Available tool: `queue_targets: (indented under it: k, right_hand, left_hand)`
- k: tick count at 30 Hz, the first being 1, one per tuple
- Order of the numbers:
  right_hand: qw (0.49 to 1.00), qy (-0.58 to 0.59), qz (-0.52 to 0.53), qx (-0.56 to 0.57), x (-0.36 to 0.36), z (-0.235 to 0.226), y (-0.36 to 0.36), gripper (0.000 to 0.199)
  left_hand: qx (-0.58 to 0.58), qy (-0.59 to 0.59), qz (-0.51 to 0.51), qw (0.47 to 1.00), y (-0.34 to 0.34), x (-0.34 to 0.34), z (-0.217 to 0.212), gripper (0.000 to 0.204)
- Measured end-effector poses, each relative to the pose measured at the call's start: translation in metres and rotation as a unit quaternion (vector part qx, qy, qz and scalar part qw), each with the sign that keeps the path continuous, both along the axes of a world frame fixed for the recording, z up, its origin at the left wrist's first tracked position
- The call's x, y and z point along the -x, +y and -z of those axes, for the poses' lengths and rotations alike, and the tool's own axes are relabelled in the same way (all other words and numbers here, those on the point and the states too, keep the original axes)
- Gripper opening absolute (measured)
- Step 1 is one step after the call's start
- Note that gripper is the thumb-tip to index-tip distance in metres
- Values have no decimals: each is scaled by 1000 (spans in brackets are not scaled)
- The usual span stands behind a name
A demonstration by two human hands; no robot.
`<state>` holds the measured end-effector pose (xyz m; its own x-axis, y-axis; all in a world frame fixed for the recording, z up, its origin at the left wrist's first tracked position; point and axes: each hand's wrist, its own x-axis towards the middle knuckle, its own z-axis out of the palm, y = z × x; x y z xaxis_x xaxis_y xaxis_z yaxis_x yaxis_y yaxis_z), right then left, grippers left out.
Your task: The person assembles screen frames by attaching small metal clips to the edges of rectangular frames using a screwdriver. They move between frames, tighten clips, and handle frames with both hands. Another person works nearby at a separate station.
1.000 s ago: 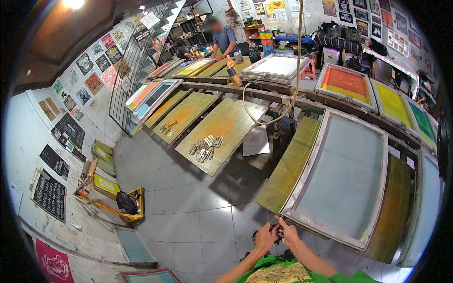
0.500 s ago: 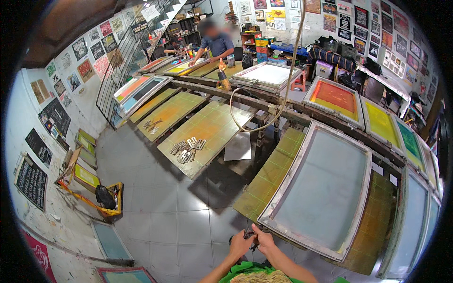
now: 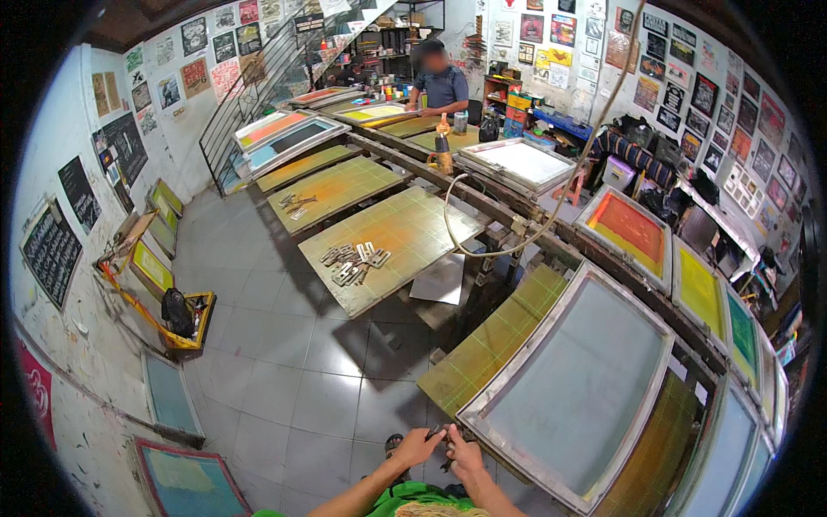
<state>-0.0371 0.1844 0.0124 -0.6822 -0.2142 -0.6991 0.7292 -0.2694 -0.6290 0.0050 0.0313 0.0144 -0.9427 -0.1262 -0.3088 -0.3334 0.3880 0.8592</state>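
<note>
My left hand [image 3: 420, 446] and my right hand [image 3: 465, 453] are held close together at the bottom middle, in front of my body. Both have their fingers curled in, pinching at something small and dark that I cannot make out. Just beyond and right of them lies a large screen printing frame [image 3: 573, 379], with pale edges and grey-blue mesh. It rests on a green-and-rust printing board [image 3: 495, 332] marked with grid lines. The frame's near left corner is close to my right hand; I cannot tell whether they touch.
Several metal hinge-like pieces [image 3: 351, 262] lie piled on another board [image 3: 392, 246]; a smaller pile [image 3: 297, 205] lies on the board beyond. A hose [image 3: 538, 246] loops down over the rail. Coloured screens [image 3: 624, 228] line the right. A person [image 3: 439, 82] works at the far end.
The view has turned and shifted, so the boards appear a little to the right and higher at the far end. My hands stay together, fingers still closed. The large frame still rests on its board.
</note>
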Motion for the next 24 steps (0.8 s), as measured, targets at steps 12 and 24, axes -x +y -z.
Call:
queue_targets:
  k: [12, 24]
  right_hand:
    - [1000, -28, -3, 3, 3, -14, -8, 47]
    - [997, -21, -40, 70, 1, -3, 10, 40]
  left_hand:
    - [21, 13, -6, 1000, -4, -2, -58, 58]
    - [10, 46, 54, 997, -9, 14, -62, 56]
